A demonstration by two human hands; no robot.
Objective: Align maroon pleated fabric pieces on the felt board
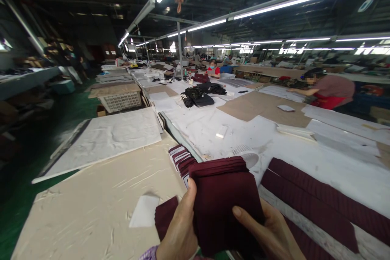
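A thick stack of maroon fabric pieces (227, 207) is held up between both hands at the bottom middle. My left hand (182, 223) grips its left edge, thumb pointing up along the side. On the right side my right hand (271, 227) holds the stack, its thumb lying across the front. Another maroon piece (166, 215) lies just left of my left hand, beside a white piece of paper (145, 210). Behind the held stack sits a row of maroon and white bundles (182, 160). Long rows of overlapping maroon pieces (313, 203) spread over the table at the right.
A cream-covered surface (100, 195) fills the lower left, separated by a gap from the white-covered table (195, 130). Dark fabric (202, 94) lies farther back. A person (332, 87) leans over the table at the right. A plastic crate (122, 100) stands at the left.
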